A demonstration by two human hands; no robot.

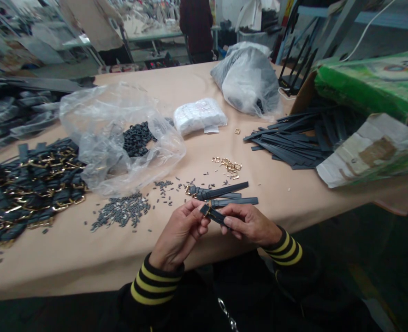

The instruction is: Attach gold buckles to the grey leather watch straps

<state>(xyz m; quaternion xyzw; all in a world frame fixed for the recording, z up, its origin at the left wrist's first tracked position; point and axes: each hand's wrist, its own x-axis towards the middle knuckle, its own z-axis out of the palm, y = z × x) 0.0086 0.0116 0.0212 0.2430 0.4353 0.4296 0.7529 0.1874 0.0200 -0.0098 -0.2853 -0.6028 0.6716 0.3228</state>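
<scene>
A short dark strap (219, 216) with a gold buckle is held between both hands at the table's front edge. My left hand (186, 228) pinches its buckle end between thumb and fingers. The strap's other end is gripped by my right hand (247, 223), thumb on top. Just beyond the hands lie several dark straps (226, 190), some with gold buckles. Loose gold buckles (232, 166) are scattered behind them. To the left is a heap of small dark pieces (122, 211).
A pile of buckled straps (27, 189) covers the table's left. Behind are an open plastic bag (100, 120) of dark loops, a white packet (199, 115) and a full bag (250, 76). Plain strips (286, 143) spill from a green box (373, 83). Two people stand beyond.
</scene>
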